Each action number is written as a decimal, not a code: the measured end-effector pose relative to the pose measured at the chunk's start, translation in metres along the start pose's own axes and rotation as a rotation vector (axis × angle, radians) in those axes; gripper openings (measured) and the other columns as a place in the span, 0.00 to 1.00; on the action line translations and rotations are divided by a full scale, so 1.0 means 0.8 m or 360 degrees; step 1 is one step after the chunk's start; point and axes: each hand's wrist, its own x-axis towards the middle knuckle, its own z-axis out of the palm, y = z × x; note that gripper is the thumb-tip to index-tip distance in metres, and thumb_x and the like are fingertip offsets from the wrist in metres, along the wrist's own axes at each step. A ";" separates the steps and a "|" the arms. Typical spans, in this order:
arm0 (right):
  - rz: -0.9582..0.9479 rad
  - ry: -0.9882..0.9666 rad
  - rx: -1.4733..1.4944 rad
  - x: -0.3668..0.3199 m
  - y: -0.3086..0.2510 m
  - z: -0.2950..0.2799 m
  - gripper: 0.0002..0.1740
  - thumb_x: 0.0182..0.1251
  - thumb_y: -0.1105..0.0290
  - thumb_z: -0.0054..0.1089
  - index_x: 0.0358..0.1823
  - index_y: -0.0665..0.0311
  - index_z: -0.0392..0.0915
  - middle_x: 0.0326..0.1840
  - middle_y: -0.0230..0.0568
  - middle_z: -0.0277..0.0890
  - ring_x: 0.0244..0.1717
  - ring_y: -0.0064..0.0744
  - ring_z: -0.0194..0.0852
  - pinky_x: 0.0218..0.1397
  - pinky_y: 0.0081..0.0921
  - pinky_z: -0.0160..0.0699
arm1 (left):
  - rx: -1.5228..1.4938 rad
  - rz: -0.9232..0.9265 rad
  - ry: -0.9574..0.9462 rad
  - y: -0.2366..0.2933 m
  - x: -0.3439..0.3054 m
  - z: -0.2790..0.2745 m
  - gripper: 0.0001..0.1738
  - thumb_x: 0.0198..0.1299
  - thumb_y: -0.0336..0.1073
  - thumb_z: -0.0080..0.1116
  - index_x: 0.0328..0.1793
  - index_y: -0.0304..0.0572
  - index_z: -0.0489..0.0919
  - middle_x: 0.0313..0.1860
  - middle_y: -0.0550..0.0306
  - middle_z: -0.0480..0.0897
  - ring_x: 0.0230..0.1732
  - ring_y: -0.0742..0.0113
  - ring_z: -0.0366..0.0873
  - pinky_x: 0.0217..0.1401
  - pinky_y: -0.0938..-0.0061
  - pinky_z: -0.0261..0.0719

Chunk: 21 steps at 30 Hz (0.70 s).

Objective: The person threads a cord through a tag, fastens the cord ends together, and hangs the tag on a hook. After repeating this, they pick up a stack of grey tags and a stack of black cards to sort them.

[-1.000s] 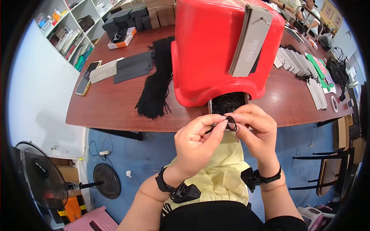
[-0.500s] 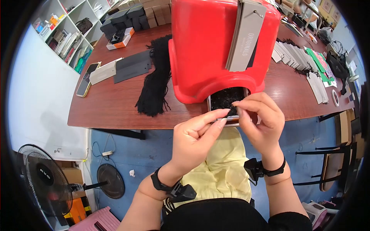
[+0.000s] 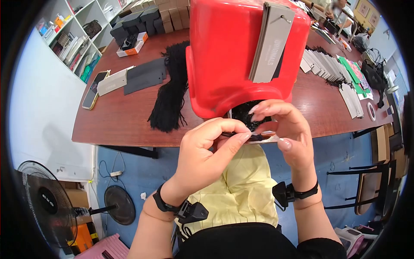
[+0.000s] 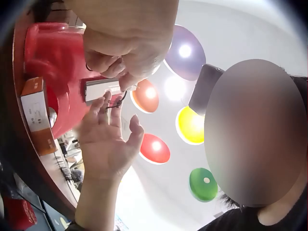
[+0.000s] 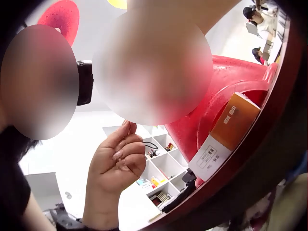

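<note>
Between the thumb and forefinger of my left hand (image 3: 211, 146) is pinched a thin black cord (image 4: 118, 103), best seen in the left wrist view. My right hand (image 3: 286, 129) is beside it with fingers and thumb spread apart; its fingertips are right by the cord. Both hands are in front of a small box (image 3: 267, 140) at the table's front edge. Black glossy strands (image 3: 243, 113) fill that box, under the arched opening of an upturned red plastic stool (image 3: 233, 52). A stack of grey hang tags (image 3: 269, 47) hangs against the stool.
Left of the stool, a bundle of black cords (image 3: 168, 99) lies on the brown table (image 3: 125, 121), beside dark grey cards (image 3: 144, 77) and a phone (image 3: 94, 93). Rows of grey tags (image 3: 325, 64) lie at right. A fan (image 3: 47, 203) stands on the floor at left.
Both hands pinched the black cord together a second ago, then drew slightly apart. Now the right hand has opened its fingers, while the left keeps its pinch.
</note>
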 end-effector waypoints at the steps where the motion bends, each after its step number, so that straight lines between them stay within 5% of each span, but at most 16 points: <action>1: 0.0000 -0.0113 -0.0050 0.001 -0.001 -0.002 0.19 0.43 0.75 0.57 0.41 0.67 0.70 0.46 0.41 0.67 0.49 0.30 0.65 0.51 0.27 0.66 | 0.0002 0.0011 -0.0007 0.002 0.003 -0.001 0.04 0.52 0.25 0.54 0.34 0.33 0.75 0.26 0.65 0.73 0.21 0.88 0.62 0.23 0.91 0.60; 4: -0.0180 -0.0395 -0.0457 0.008 0.002 -0.008 0.17 0.46 0.77 0.55 0.42 0.68 0.70 0.45 0.40 0.67 0.48 0.29 0.66 0.48 0.26 0.69 | 0.0063 0.0047 -0.0080 0.004 0.007 0.001 0.04 0.51 0.25 0.54 0.34 0.34 0.75 0.26 0.65 0.73 0.21 0.88 0.62 0.22 0.91 0.60; 5: 0.0041 -0.0217 -0.0261 0.000 -0.005 0.002 0.13 0.50 0.78 0.54 0.41 0.68 0.70 0.42 0.38 0.69 0.46 0.26 0.67 0.46 0.24 0.71 | -0.0030 0.0034 -0.0051 0.001 0.007 0.004 0.04 0.51 0.25 0.54 0.34 0.34 0.75 0.26 0.65 0.73 0.21 0.88 0.61 0.22 0.91 0.59; 10: 0.0115 -0.0077 -0.0431 -0.006 0.000 0.003 0.09 0.52 0.79 0.56 0.37 0.67 0.71 0.37 0.33 0.71 0.40 0.21 0.70 0.42 0.20 0.74 | 0.0020 0.0018 -0.0068 -0.001 0.006 0.001 0.04 0.50 0.26 0.55 0.33 0.34 0.76 0.24 0.63 0.74 0.20 0.86 0.62 0.21 0.90 0.61; 15: 0.0024 -0.0040 -0.0403 -0.007 -0.001 -0.005 0.03 0.51 0.79 0.57 0.29 0.69 0.76 0.29 0.35 0.76 0.35 0.20 0.73 0.61 0.32 0.56 | 0.0139 0.0033 -0.0054 0.002 0.007 -0.002 0.03 0.50 0.25 0.54 0.32 0.34 0.76 0.25 0.62 0.75 0.21 0.85 0.66 0.22 0.88 0.64; 19: 0.0145 -0.0022 -0.0428 -0.014 -0.009 -0.007 0.06 0.51 0.77 0.58 0.32 0.69 0.77 0.31 0.37 0.76 0.42 0.22 0.70 0.44 0.22 0.74 | 0.0158 0.0140 0.0012 0.001 0.006 0.001 0.03 0.49 0.24 0.54 0.31 0.33 0.75 0.24 0.59 0.75 0.22 0.82 0.68 0.23 0.87 0.65; 21: 0.0076 0.0002 -0.0450 -0.018 -0.012 -0.007 0.06 0.50 0.77 0.58 0.31 0.69 0.77 0.30 0.36 0.76 0.40 0.23 0.72 0.43 0.21 0.73 | 0.0286 0.0204 0.0061 0.011 0.007 0.005 0.02 0.48 0.24 0.54 0.30 0.33 0.75 0.22 0.59 0.74 0.21 0.81 0.68 0.22 0.86 0.65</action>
